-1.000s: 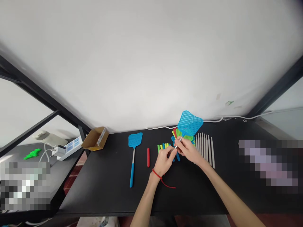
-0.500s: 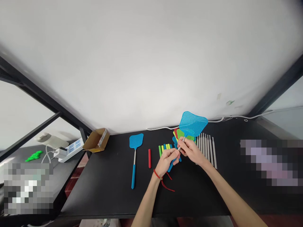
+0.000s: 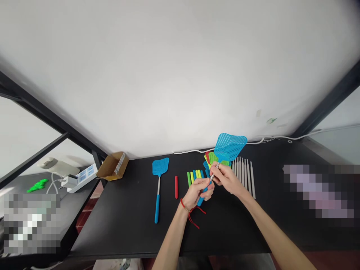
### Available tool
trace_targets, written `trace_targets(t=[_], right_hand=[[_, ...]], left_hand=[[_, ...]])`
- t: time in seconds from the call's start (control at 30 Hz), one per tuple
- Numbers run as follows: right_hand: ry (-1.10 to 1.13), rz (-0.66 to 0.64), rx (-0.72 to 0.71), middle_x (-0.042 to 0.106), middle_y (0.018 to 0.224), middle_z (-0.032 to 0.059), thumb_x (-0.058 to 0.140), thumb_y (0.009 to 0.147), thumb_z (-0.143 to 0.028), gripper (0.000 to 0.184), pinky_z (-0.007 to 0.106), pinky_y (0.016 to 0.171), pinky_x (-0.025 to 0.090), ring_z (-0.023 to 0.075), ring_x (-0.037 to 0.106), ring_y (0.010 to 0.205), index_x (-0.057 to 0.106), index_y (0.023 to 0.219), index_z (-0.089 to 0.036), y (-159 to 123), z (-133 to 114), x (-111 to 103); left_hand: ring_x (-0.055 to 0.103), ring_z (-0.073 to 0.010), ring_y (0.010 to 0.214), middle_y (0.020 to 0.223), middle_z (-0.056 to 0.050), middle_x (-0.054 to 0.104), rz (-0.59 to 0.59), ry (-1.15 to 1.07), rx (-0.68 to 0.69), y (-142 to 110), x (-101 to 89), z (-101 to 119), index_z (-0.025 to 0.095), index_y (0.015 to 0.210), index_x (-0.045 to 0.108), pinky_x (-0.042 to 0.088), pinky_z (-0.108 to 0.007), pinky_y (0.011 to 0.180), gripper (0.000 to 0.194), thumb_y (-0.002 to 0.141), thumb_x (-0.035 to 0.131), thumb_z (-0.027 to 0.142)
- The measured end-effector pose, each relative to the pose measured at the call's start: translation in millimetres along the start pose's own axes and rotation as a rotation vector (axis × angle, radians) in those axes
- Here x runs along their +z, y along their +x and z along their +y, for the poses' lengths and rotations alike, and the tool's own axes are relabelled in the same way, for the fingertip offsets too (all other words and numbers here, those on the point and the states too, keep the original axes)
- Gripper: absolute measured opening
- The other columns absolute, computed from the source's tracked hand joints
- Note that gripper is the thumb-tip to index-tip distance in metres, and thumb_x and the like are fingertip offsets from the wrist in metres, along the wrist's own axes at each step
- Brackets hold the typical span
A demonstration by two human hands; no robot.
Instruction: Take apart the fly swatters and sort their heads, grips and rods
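A fly swatter with a blue mesh head (image 3: pixel 230 146) is held tilted above the black table, between both hands. My left hand (image 3: pixel 199 191) is closed round its blue handle (image 3: pixel 200 201), which sticks out below the fingers. Higher up, my right hand (image 3: pixel 224 177) pinches the metal rod just under the head. Behind the hands lie green, yellow and blue handle tubes (image 3: pixel 192 176) in a row, partly hidden. Green, red and yellow swatter heads (image 3: pixel 218 159) are stacked beneath the raised blue one. Several grey metal rods (image 3: pixel 245 176) lie side by side to the right.
Left of the hands lie a red tube (image 3: pixel 176 187) and another blue fly swatter (image 3: pixel 159 183). An open cardboard box (image 3: pixel 113 166) stands at the table's back left. Beyond a black frame are a power strip (image 3: pixel 84 178) and a green object (image 3: pixel 38 185). A white cable (image 3: pixel 298 138) runs along the wall.
My left hand has shifted slightly down the swatter, and more of the blue handle shows below it. The right hand keeps its pinch on the rod. The view has shifted slightly.
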State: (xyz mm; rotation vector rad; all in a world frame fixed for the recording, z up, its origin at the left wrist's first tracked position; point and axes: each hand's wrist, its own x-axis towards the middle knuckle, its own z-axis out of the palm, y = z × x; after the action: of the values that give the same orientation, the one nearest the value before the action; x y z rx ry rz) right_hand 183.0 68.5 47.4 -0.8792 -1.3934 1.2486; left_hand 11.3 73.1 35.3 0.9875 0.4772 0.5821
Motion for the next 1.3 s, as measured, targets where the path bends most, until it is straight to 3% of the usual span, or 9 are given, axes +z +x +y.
trace_targets(t=[0.13, 0.33, 0.47, 0.63, 0.87, 1.1, 1.3], right_hand=[[0.029, 0.014, 0.002, 0.040, 0.060, -0.0050, 0.053, 0.100, -0.049, 0.038, 0.025, 0.044, 0.026, 0.0092, 0.034, 0.047, 0.055, 0.077, -0.020, 2, 2, -3], [0.038, 0.013, 0.046, 0.042, 0.053, -0.0060, 0.051, 0.099, -0.053, 0.038, 0.024, 0.042, 0.024, 0.0093, 0.033, 0.043, 0.058, 0.084, -0.020, 5, 2, 1], [0.018, 0.073, 0.084, 0.040, 0.050, -0.0072, 0.055, 0.097, -0.056, 0.039, 0.024, 0.040, 0.024, 0.0090, 0.032, 0.041, 0.056, 0.081, -0.020, 7, 4, 5], [-0.040, 0.090, 0.046, 0.037, 0.049, -0.0075, 0.048, 0.101, -0.055, 0.040, 0.025, 0.042, 0.026, 0.0102, 0.033, 0.043, 0.050, 0.078, -0.022, 7, 8, 3], [-0.013, 0.077, 0.016, 0.034, 0.052, -0.0077, 0.047, 0.102, -0.054, 0.041, 0.026, 0.045, 0.025, 0.0097, 0.029, 0.044, 0.048, 0.075, -0.022, 5, 8, -1], [0.031, 0.083, 0.031, 0.034, 0.055, -0.0071, 0.048, 0.101, -0.054, 0.042, 0.026, 0.044, 0.022, 0.0090, 0.028, 0.044, 0.049, 0.075, -0.022, 3, 4, 3], [0.123, 0.064, 0.014, 0.037, 0.057, -0.0067, 0.049, 0.102, -0.051, 0.039, 0.026, 0.043, 0.019, 0.0078, 0.025, 0.043, 0.049, 0.077, -0.021, 2, 6, 3]], left_hand=[[0.024, -0.0064, 0.044, 0.048, 0.008, 0.031, 0.014, 0.066, 0.035, -1, 1.4, 2, 0.017, 0.073, 0.052, 0.023, -0.025, 0.048, 0.045, 0.092, 0.059, 0.057], [0.034, -0.0063, 0.045, 0.050, 0.005, 0.045, 0.189, 0.381, 0.216, -2, -0.5, 5, 0.013, 0.080, 0.061, 0.026, -0.024, 0.052, 0.042, 0.096, 0.056, 0.051], [0.036, -0.0068, 0.045, 0.052, 0.006, 0.047, 0.281, 0.467, 0.233, -2, 0.1, 4, 0.014, 0.091, 0.062, 0.029, -0.023, 0.053, 0.038, 0.094, 0.059, 0.052], [0.035, -0.0080, 0.049, 0.052, 0.005, 0.045, 0.242, 0.548, 0.231, -2, 5.2, 5, 0.015, 0.086, 0.059, 0.028, -0.025, 0.057, 0.040, 0.100, 0.049, 0.051], [0.029, -0.0078, 0.048, 0.050, 0.007, 0.037, 0.130, 0.331, 0.196, 2, 8.4, 0, 0.016, 0.079, 0.052, 0.025, -0.026, 0.055, 0.040, 0.101, 0.046, 0.049], [0.020, -0.0068, 0.043, 0.048, 0.009, 0.031, 0.038, -0.017, 0.038, 0, 7.8, -5, 0.017, 0.079, 0.051, 0.020, -0.025, 0.048, 0.040, 0.098, 0.052, 0.052], [0.011, -0.0077, 0.043, 0.046, 0.011, 0.023, -0.038, -0.314, -0.069, -9, 19.8, 0, 0.018, 0.078, 0.046, 0.017, -0.024, 0.045, 0.037, 0.096, 0.058, 0.048]])
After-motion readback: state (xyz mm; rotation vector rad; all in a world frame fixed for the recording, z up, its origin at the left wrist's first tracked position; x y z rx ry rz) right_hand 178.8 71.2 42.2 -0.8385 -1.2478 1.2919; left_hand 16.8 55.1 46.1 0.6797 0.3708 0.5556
